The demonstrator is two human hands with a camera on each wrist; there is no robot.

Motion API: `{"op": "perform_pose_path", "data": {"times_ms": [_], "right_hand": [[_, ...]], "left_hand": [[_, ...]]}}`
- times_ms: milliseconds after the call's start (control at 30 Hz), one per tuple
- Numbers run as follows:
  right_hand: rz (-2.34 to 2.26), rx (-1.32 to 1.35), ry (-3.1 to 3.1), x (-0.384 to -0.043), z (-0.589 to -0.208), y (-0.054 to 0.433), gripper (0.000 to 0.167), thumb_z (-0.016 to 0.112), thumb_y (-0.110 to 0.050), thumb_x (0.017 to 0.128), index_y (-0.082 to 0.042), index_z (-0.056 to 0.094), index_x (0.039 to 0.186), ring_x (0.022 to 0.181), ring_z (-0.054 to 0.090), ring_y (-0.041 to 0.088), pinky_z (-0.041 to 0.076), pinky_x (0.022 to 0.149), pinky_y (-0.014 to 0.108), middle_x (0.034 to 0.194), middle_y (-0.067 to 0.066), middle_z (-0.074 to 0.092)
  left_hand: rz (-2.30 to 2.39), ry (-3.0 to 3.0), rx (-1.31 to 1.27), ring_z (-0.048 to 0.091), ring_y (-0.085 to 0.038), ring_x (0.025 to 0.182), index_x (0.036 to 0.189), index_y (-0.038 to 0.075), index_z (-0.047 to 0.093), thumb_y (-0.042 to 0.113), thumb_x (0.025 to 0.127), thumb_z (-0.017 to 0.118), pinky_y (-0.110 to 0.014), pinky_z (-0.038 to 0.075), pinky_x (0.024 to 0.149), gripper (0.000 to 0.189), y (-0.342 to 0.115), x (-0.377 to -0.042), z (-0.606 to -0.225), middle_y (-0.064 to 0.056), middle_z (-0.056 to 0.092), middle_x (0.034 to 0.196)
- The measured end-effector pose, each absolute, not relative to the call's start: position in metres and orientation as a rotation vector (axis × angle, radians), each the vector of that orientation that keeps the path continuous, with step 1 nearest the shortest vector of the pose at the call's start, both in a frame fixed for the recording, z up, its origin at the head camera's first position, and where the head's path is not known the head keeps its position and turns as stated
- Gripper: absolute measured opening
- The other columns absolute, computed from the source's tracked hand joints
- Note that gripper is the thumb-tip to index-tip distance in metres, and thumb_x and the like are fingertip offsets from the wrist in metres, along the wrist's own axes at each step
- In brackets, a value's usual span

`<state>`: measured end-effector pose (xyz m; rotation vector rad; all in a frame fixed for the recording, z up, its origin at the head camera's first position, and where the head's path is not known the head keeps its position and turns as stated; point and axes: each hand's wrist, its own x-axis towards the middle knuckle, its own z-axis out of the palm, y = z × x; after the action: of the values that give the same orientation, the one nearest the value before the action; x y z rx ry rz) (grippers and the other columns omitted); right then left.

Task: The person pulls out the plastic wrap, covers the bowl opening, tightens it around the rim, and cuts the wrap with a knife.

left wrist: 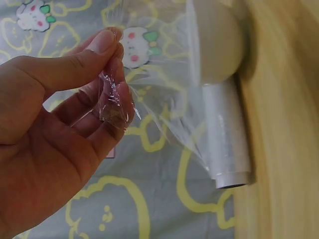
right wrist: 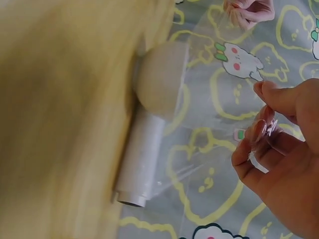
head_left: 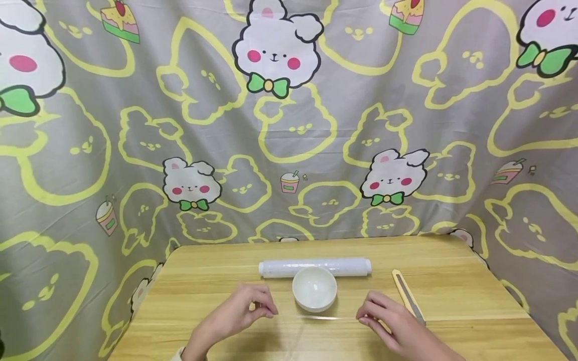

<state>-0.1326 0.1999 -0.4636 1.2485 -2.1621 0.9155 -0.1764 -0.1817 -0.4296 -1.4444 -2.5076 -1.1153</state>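
A sheet of clear cling film [left wrist: 169, 112] stretches from the roll of cling film [head_left: 352, 267] over a white bowl [head_left: 314, 289]. My left hand [head_left: 241, 310] pinches one corner of the film between thumb and fingers, left of the bowl. In the left wrist view a crumpled bit of film [left wrist: 113, 97] hangs across those fingers. On the other side, my right hand [head_left: 390, 321] pinches the opposite corner, with bunched film [right wrist: 269, 130] at its fingers. Between the hands, the film's front edge shows as a bright line in front of the bowl.
A yellow utility knife [head_left: 408, 296] lies on the wooden table [head_left: 203, 271], just beyond my right hand. The roll rests behind the bowl. A grey curtain [head_left: 280, 210] with cartoon prints hangs along the table's back and sides.
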Motion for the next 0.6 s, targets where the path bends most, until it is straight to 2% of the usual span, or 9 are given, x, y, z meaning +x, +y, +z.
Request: {"op": "perform_pose_path", "data": {"times_ms": [267,433,600], "right_hand": [[0.959,1.272,-2.187,-0.129,-0.482,0.2,0.04,0.076,0.003,0.089,-0.03,0.064,0.108,0.082,0.049,-0.004,0.042,0.068,0.005,0.099,-0.016,0.054],[0.956,1.295,-2.24,-0.128,-0.492,0.203,0.035,0.075,0.001,0.091,-0.029,0.064,0.107,0.081,0.049,-0.005,0.041,0.067,0.003,0.099,-0.016,0.053],[0.891,1.334,-2.235,-0.131,-0.504,0.203,0.029,0.075,0.0,0.091,-0.025,0.066,0.101,0.082,0.049,-0.007,0.04,0.068,0.002,0.098,-0.016,0.053]], "left_hand": [[-1.105,-2.518,-1.474,0.06,0.004,0.08,0.086,0.016,0.077,-0.003,0.087,0.077,-0.015,0.054,0.063,0.019,-0.179,-0.173,-0.443,0.009,0.069,0.086],[-1.067,-2.546,-1.479,0.062,0.004,0.084,0.084,0.012,0.078,-0.003,0.085,0.078,-0.012,0.055,0.07,0.015,-0.175,-0.171,-0.45,0.008,0.068,0.087],[-0.991,-2.573,-1.494,0.06,0.006,0.085,0.084,0.011,0.079,-0.002,0.085,0.079,-0.009,0.053,0.072,0.013,-0.174,-0.171,-0.462,0.01,0.068,0.086]]}}
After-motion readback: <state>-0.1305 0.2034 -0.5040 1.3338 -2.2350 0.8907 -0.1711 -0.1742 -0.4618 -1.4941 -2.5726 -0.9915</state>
